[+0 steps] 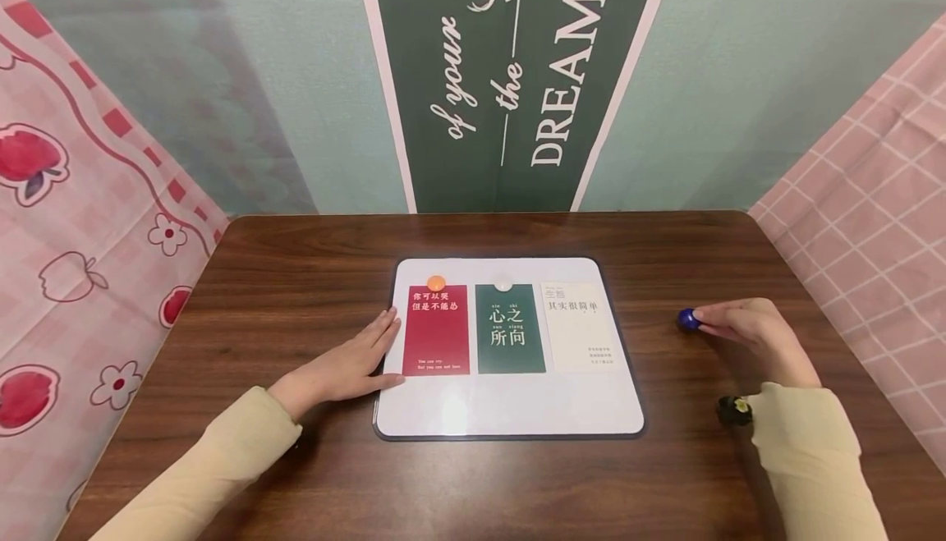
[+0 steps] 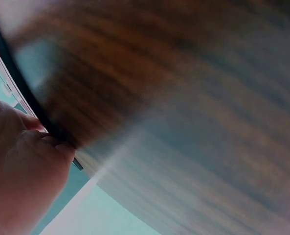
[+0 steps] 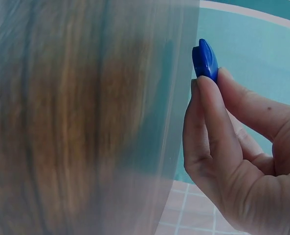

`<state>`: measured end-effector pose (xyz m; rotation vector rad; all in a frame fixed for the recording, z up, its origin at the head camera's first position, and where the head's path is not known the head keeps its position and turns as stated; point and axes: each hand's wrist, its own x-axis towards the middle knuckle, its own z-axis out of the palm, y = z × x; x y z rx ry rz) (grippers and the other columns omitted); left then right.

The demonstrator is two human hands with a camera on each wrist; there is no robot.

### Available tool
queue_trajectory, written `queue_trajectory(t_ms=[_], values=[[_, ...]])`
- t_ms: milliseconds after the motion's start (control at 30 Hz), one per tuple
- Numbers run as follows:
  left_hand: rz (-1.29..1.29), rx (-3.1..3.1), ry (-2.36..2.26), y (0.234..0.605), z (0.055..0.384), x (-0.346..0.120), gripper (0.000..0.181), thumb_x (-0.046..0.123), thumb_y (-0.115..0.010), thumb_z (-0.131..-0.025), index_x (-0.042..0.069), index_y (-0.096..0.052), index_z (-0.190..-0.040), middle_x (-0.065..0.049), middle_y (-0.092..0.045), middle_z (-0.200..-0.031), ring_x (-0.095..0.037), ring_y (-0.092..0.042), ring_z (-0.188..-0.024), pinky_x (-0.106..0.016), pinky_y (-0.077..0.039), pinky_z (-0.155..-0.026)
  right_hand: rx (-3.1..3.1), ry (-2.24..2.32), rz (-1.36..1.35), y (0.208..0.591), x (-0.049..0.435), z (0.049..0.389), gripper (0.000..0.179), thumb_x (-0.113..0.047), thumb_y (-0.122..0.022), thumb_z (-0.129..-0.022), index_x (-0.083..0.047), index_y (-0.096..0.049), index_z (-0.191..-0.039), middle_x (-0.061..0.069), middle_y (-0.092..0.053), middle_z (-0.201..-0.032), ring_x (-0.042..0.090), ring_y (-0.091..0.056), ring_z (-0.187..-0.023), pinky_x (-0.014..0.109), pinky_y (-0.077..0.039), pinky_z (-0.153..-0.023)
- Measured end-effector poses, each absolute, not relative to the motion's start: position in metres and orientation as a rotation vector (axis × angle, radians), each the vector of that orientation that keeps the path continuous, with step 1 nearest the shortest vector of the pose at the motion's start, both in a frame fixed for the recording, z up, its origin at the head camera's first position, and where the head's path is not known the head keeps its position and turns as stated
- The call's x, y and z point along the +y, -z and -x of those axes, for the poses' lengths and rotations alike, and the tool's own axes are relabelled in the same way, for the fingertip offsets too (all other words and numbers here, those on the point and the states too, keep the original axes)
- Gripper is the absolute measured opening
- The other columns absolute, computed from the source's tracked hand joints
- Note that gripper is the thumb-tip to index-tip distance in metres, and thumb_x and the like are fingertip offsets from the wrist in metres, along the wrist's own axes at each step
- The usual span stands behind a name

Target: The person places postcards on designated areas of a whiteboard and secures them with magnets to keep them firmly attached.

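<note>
A whiteboard [image 1: 510, 405] with a dark frame lies flat on the table, bearing three cards side by side. The red card [image 1: 436, 336] has an orange round magnet [image 1: 437, 283] at its top edge, and the green card [image 1: 512, 344] a white one [image 1: 503, 281]. The cream card [image 1: 580, 332], on the right, shows no magnet. My left hand [image 1: 355, 363] rests with extended fingers at the board's left edge. To the right of the board, my right hand [image 1: 754, 329] pinches a blue round magnet [image 3: 207, 58] between thumb and fingertips, close over the table.
The brown wooden table [image 1: 310, 245] runs back to a pale green curtain [image 1: 318, 98] with a dark green lettered panel [image 1: 510, 114]. Pink patterned cloths [image 1: 96, 221] hang at both sides. By the right cuff is a small dark object [image 1: 733, 411] with a yellow flower.
</note>
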<state>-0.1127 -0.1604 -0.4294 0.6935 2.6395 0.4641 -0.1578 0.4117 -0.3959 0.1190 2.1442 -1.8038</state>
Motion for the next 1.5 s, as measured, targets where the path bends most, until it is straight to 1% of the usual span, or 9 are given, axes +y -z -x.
queue_trajectory(t_ms=[133,267,400,533,633,800,900,1033,1500], values=[[-0.7,2.642,-0.469,0.43,0.112,-0.16,0.091,0.059,-0.052,-0.082,0.008,-0.012,-0.146,-0.009,-0.005,-0.153,-0.025,-0.006,-0.139,-0.043,-0.032,-0.103,2.149,1.871,-0.036,0.396,0.407,0.158,0.034,0.009,-0.036,-0.091,0.002,-0.07,-0.091,-0.004,-0.068,-0.086,0.004,-0.064,-0.082,0.022,-0.053,-0.071],[-0.705,2.641,-0.47,0.43,0.112,-0.16,0.091,0.058,-0.052,-0.082,0.008,-0.012,-0.146,-0.009,-0.004,-0.153,-0.025,-0.006,-0.139,-0.043,-0.031,-0.103,2.203,1.792,-0.061,0.394,0.402,0.161,0.032,0.008,-0.037,-0.091,0.005,-0.068,-0.095,-0.007,-0.067,-0.085,0.002,-0.063,-0.081,0.023,-0.052,-0.072],[-0.708,2.643,-0.475,0.431,0.112,-0.16,0.091,0.059,-0.051,-0.082,0.007,-0.012,-0.146,-0.01,-0.004,-0.153,-0.026,-0.007,-0.139,-0.044,-0.031,-0.103,2.24,1.676,-0.157,0.392,0.397,0.167,0.023,0.005,-0.046,-0.09,0.006,-0.067,-0.099,-0.011,-0.066,-0.083,0.0,-0.062,-0.079,0.025,-0.052,-0.073],[-0.714,2.646,-0.475,0.431,0.112,-0.161,0.091,0.059,-0.051,-0.082,0.007,-0.012,-0.146,-0.011,-0.005,-0.153,-0.027,-0.008,-0.139,-0.045,-0.032,-0.102,2.259,1.635,-0.151,0.391,0.39,0.171,0.028,0.006,-0.046,-0.09,0.024,-0.049,-0.111,-0.009,-0.066,-0.084,0.001,-0.062,-0.079,0.028,-0.052,-0.075],[-0.707,2.644,-0.466,0.431,0.112,-0.161,0.091,0.059,-0.051,-0.082,0.008,-0.011,-0.146,-0.01,-0.004,-0.153,-0.026,-0.007,-0.139,-0.044,-0.032,-0.103,2.286,1.612,-0.119,0.391,0.386,0.173,0.034,0.008,-0.041,-0.091,0.029,-0.037,-0.117,-0.008,-0.065,-0.086,0.0,-0.062,-0.081,0.028,-0.052,-0.077],[-0.716,2.646,-0.47,0.432,0.113,-0.161,0.092,0.059,-0.051,-0.082,0.007,-0.012,-0.146,-0.01,-0.005,-0.153,-0.026,-0.007,-0.139,-0.044,-0.032,-0.103,2.349,1.535,-0.12,0.391,0.379,0.175,0.036,0.005,-0.039,-0.092,0.026,-0.037,-0.121,-0.008,-0.064,-0.09,-0.002,-0.061,-0.082,0.029,-0.051,-0.079],[-0.721,2.649,-0.471,0.433,0.113,-0.161,0.091,0.059,-0.05,-0.082,0.007,-0.012,-0.146,-0.01,-0.005,-0.153,-0.026,-0.007,-0.139,-0.044,-0.032,-0.103,2.366,1.506,-0.129,0.391,0.375,0.178,0.036,0.004,-0.039,-0.092,0.024,-0.038,-0.122,-0.002,-0.064,-0.094,-0.002,-0.06,-0.082,0.031,-0.05,-0.081],[-0.72,2.649,-0.469,0.433,0.113,-0.161,0.091,0.059,-0.05,-0.082,0.007,-0.012,-0.146,-0.01,-0.005,-0.153,-0.026,-0.007,-0.139,-0.044,-0.031,-0.103,2.367,1.491,-0.152,0.391,0.369,0.181,0.038,0.002,-0.047,-0.091,0.023,-0.04,-0.121,0.002,-0.065,-0.096,-0.001,-0.061,-0.081,0.033,-0.049,-0.082],[-0.725,2.652,-0.474,0.434,0.113,-0.16,0.09,0.059,-0.05,-0.083,0.006,-0.013,-0.146,-0.01,-0.005,-0.153,-0.026,-0.007,-0.139,-0.044,-0.03,-0.104,2.371,1.473,-0.211,0.391,0.35,0.193,0.042,-0.007,-0.055,-0.09,0.021,-0.045,-0.12,0.001,-0.067,-0.091,0.006,-0.064,-0.08,0.039,-0.045,-0.086]])
